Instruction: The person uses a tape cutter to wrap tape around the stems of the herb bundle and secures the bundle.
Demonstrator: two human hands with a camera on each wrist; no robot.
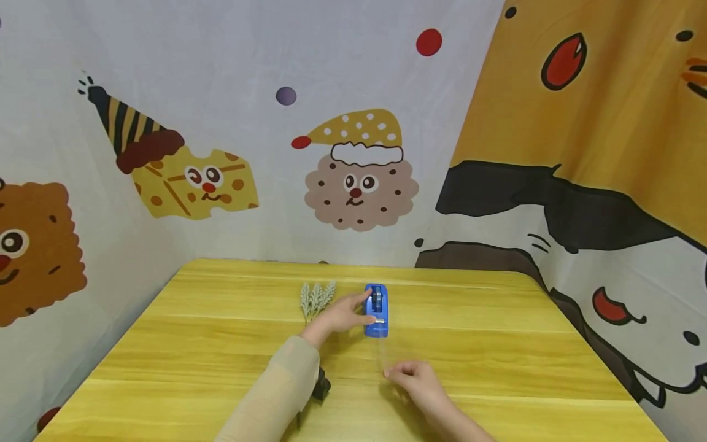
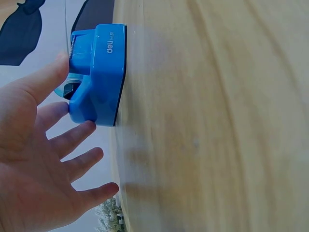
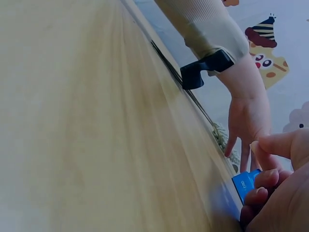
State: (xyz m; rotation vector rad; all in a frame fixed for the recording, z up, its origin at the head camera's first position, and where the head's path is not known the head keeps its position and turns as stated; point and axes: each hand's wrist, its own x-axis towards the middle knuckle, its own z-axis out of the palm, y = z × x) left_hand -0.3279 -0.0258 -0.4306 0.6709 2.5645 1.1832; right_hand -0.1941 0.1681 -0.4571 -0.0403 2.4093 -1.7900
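Note:
A blue tape dispenser point(image 1: 377, 328) stands on the wooden table with its cutter end towards me. My left hand point(image 1: 343, 313) holds it from the left side. In the left wrist view the thumb point(image 2: 50, 77) presses at the cutter end and the index and middle fingertips touch the body, while the other fingers spread free. A thin strip of clear tape point(image 1: 383, 354) stretches from the cutter towards me. My right hand point(image 1: 418, 383) pinches its loose end between thumb and index finger, the other fingers curled in.
Several pale grey-green leafy sprigs point(image 1: 317, 299) lie left of the dispenser, their dark stems point(image 3: 198, 106) running partly hidden under my left forearm. A black mount point(image 1: 321, 385) sits at my left wrist. A cartoon-printed curtain point(image 1: 265, 233) hangs behind the table point(image 1: 486, 331).

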